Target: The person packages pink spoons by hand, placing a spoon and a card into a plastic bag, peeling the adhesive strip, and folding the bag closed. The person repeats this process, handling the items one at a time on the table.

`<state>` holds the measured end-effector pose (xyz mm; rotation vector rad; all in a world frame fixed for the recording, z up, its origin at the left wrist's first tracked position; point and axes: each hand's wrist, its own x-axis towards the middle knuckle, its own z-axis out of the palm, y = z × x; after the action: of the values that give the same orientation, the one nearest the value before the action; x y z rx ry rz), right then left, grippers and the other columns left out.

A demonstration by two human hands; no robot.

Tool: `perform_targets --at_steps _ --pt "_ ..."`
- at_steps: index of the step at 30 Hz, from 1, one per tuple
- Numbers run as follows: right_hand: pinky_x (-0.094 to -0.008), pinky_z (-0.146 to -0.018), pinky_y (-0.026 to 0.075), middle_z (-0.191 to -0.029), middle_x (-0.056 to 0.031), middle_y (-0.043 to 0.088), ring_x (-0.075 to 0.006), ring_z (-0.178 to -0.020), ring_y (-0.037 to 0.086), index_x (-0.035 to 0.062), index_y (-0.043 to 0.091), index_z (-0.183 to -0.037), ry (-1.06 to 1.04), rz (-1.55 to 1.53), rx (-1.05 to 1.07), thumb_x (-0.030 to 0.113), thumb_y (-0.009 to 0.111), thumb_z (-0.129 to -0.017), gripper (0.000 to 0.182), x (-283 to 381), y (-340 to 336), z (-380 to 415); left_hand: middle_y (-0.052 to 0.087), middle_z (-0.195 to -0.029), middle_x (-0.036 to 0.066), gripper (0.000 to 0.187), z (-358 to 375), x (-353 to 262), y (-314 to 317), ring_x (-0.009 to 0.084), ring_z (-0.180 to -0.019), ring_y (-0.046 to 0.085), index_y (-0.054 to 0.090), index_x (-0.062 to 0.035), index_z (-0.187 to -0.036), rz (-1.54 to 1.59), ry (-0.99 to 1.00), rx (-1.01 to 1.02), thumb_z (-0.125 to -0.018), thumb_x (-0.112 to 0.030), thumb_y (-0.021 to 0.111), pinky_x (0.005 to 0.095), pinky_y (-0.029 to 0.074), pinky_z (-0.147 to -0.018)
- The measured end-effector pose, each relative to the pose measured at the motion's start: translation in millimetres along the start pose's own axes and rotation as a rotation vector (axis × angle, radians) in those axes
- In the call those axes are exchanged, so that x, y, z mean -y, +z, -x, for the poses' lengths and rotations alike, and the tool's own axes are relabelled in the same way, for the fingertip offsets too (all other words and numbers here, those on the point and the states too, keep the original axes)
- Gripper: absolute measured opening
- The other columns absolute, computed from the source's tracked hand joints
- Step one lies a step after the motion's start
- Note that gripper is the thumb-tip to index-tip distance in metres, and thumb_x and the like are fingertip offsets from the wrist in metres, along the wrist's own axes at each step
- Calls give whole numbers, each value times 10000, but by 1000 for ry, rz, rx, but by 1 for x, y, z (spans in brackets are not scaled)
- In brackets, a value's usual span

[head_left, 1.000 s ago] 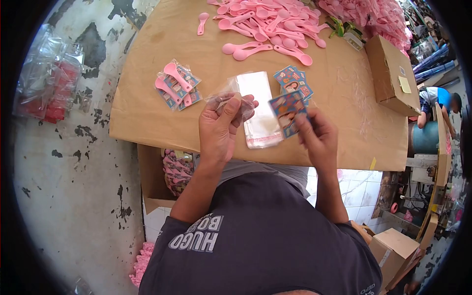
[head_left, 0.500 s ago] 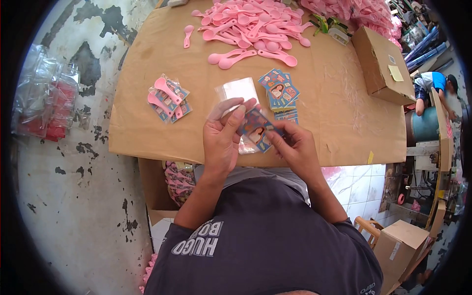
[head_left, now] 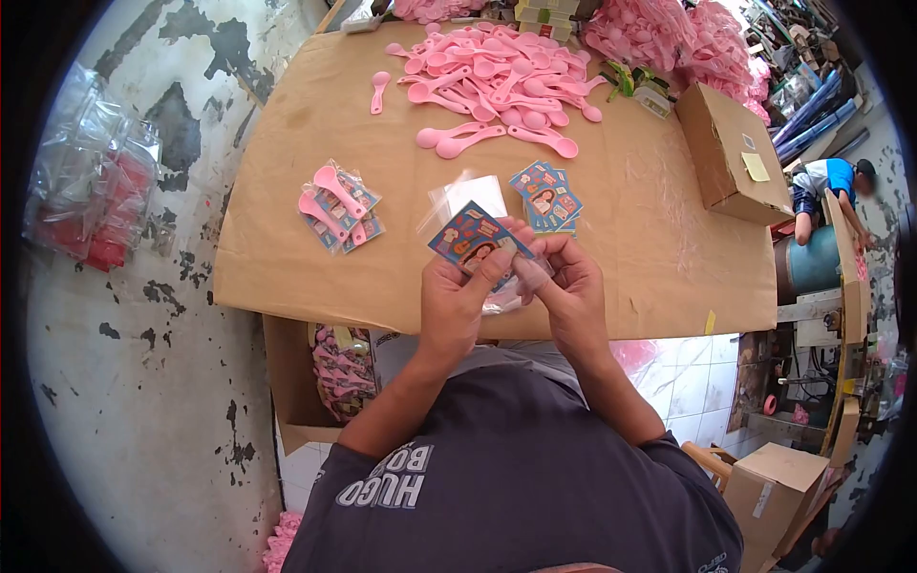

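My left hand (head_left: 457,304) pinches a blue printed card (head_left: 460,229) with a picture of a person on it. Beside it, my right hand (head_left: 576,296) is closed on a clear plastic bag (head_left: 523,279), partly hidden by the fingers. Just beyond the card lies a stack of clear bags (head_left: 478,194) with a white face. More blue cards (head_left: 552,196) are stacked to its right. Off to the left sit several bagged packs (head_left: 341,208), each showing a pink spoon over a blue card. Loose pink measuring spoons (head_left: 497,81) are heaped farther back.
Brown paper covers the table (head_left: 659,258). A cardboard box (head_left: 731,153) stands at its right edge, near green-handled tools (head_left: 630,81). Bagged pink goods (head_left: 650,38) are piled at the back. Another person (head_left: 829,186) bends over at far right.
The card has passed from between both hands into my left hand and moved slightly left. My right hand has shifted from the card to a clear bag. The view has tilted slightly.
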<state>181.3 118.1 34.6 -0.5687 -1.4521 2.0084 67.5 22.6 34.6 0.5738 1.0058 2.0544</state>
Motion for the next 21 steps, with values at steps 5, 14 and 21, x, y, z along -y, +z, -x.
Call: perform_targets --at_steps 5,14,21 --pt "-199 -668 498 -934 3 665 -45 -807 623 29 615 -1080 -33 -30 -55 145 683 -998 157 -4 8 -5 624 -1379 159 405 2 3 9 166 -1186 637 542 32 -1399 -10 25 0 -1015 -73 622 322 537 -987" --pt "-220 -636 518 -836 -8 696 -59 -736 655 29 669 -1039 52 -62 5 135 699 -982 124 -4 -2 3 475 -1477 306 625 -12 -11 14 366 -1395 489 253 -84 -1588 185 91 98 -1010 8 474 514 449 -1146" --pt "-212 -568 461 -771 39 619 -32 -633 567 64 615 -928 144 -27 12 158 748 -946 164 3 -2 15 596 -1327 266 552 -17 -6 16 334 -1234 626 294 -77 -1556 448 17 201 -1036 -55 475 494 526 -1064"
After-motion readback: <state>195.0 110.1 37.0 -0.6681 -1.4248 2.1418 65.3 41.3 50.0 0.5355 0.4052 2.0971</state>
